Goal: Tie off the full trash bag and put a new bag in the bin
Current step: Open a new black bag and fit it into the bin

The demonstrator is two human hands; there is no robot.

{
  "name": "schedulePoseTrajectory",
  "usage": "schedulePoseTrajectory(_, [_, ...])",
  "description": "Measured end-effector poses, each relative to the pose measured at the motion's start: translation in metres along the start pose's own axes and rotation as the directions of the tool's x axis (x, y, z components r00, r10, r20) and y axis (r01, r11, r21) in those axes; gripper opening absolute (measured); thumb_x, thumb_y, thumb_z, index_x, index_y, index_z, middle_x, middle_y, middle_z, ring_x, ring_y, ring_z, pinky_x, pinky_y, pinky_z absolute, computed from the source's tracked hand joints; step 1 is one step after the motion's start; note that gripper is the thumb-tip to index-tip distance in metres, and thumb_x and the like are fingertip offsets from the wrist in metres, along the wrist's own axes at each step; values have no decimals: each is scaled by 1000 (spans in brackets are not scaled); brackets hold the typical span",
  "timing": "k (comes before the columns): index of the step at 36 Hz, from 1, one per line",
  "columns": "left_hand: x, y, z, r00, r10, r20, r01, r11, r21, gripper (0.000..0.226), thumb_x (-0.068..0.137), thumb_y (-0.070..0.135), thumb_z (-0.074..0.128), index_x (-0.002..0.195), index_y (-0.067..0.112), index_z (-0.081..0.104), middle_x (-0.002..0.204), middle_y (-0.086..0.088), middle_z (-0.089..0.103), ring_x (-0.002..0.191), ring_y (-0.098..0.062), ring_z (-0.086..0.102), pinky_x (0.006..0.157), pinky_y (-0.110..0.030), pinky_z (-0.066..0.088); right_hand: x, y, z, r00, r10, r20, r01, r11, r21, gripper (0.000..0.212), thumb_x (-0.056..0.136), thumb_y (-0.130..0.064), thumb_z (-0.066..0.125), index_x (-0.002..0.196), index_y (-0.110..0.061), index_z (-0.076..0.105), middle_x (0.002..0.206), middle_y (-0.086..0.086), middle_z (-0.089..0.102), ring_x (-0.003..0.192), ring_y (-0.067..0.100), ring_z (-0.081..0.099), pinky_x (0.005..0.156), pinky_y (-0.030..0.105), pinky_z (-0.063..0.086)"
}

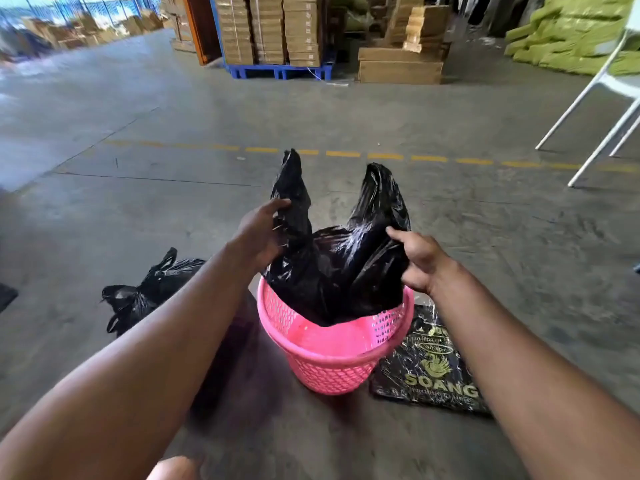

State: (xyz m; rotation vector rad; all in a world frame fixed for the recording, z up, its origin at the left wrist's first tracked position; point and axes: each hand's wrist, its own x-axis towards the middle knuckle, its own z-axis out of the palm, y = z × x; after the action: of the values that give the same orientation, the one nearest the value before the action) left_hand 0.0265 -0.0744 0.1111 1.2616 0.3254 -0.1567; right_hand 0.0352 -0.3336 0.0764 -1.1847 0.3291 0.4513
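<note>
A pink mesh bin stands on the concrete floor in front of me. A black plastic bag hangs partly inside it, its two handle loops sticking up above the rim. My left hand grips the bag's left side below one loop. My right hand pinches the bag's right edge at the bin's rim. A tied-off full black trash bag lies on the floor to the left of the bin, partly hidden by my left forearm.
A flat black packet with gold print lies on the floor right of the bin. White chair legs stand at the right. Stacked cardboard boxes on a blue pallet and green sacks line the far side.
</note>
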Motion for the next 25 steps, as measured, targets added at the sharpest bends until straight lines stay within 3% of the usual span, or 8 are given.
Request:
schedulePoseTrajectory(4, [-3,0,8,988,149,-40,-146,986,80,10,92,21,63,100,16,61,78,-1,64,59,-13,60,56,-24,47,4,-2,10,1000,-12,24,7,980,199,45,107,-30,32,126,-2,60,111,18,70,92,32,72,73,44,62])
schedulePoseTrajectory(7, [-5,-7,4,976,209,-57,-198,967,158,4,92,16,62,95,18,62,74,1,63,59,-13,60,56,-26,44,10,-3,4,994,-47,-101,76,948,310,46,106,-30,30,125,-2,60,102,19,74,80,32,76,80,48,55])
schedulePoseTrajectory(10, [-7,-14,-8,966,228,-121,-200,958,207,9,97,16,55,91,19,61,72,0,63,57,-16,63,51,-24,50,12,-4,-9,971,-27,-238,118,919,375,40,105,-26,31,123,-6,61,106,19,70,91,35,68,71,47,54])
schedulePoseTrajectory(13, [-4,-20,-31,922,305,-237,-220,919,329,19,90,31,60,98,14,62,87,-16,69,80,-40,72,66,-46,63,17,-5,-33,932,-4,-362,145,920,363,37,101,-23,39,126,-8,63,117,19,70,98,35,69,54,44,60])
schedulePoseTrajectory(15, [-2,-23,-43,915,316,-252,-204,899,388,35,85,38,63,100,7,61,90,-20,67,80,-36,69,71,-59,60,19,-8,-49,898,-28,-439,172,941,292,37,96,-21,48,127,-10,65,120,17,71,100,34,72,59,47,61])
schedulePoseTrajectory(19, [-6,-22,-37,971,209,-112,-170,943,285,16,96,32,62,102,17,60,76,1,63,56,-13,62,46,-22,51,5,-18,-54,859,-167,-484,229,971,72,31,93,-16,56,120,-3,66,112,18,73,88,32,73,79,54,58])
schedulePoseTrajectory(22, [-5,-22,-29,971,229,-63,-207,946,251,16,97,19,63,83,18,55,58,8,60,44,-4,56,41,-16,45,-1,-20,-46,889,-224,-400,240,971,-10,31,88,-15,59,113,0,70,101,20,73,80,32,72,72,45,61])
schedulePoseTrajectory(25, [-1,-21,-25,977,205,-65,-186,956,226,19,93,6,61,78,15,55,69,-3,58,45,-9,55,41,-19,47,-3,-18,-38,921,-208,-330,207,978,-39,19,71,-9,60,88,-7,70,80,17,68,60,29,66,58,35,57])
